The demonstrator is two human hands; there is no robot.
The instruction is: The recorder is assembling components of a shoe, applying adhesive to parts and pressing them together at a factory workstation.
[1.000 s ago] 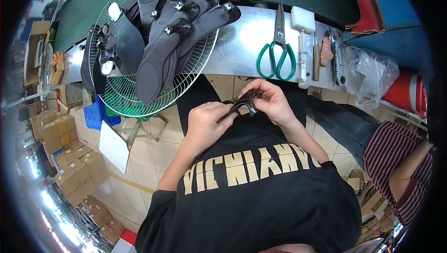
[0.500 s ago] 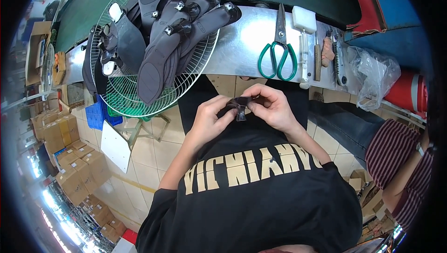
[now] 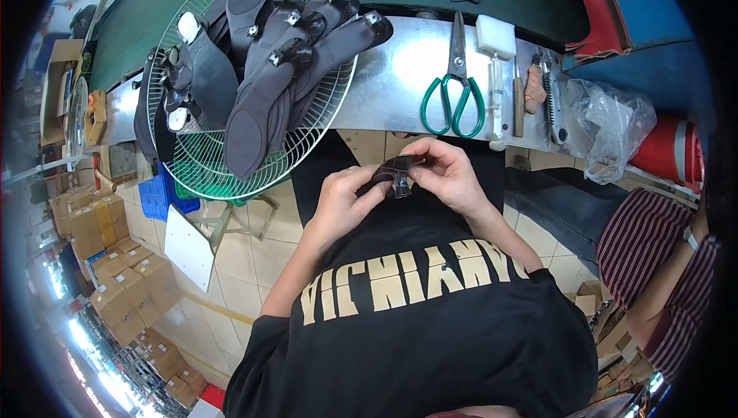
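Note:
In front of my chest, my left hand (image 3: 347, 194) and my right hand (image 3: 446, 175) pinch a small dark brown, glossy strap piece (image 3: 400, 176) between thumbs and fingertips. It bends over at the top, and a short end hangs down between the hands. Fingers cover part of it. Beyond my hands to the left, a round wire basket (image 3: 301, 143) holds several dark grey shoe soles (image 3: 247, 145), some with glossy dark straps and small pale pieces at one end. Green-handled scissors (image 3: 455, 103) lie on the metal bench top beyond my right hand.
Right of the scissors lie a white block (image 3: 496, 36), a white-handled brush (image 3: 497, 122), several slim tools and a crumpled clear plastic bag (image 3: 607, 122). A person in a striped top (image 3: 644, 237) sits at my right. Cardboard boxes (image 3: 131, 287) are stacked on the left.
The strap piece has turned slightly in my fingers, so more of its glossy face and hanging end shows. Both hands keep their pinch in nearly the same place.

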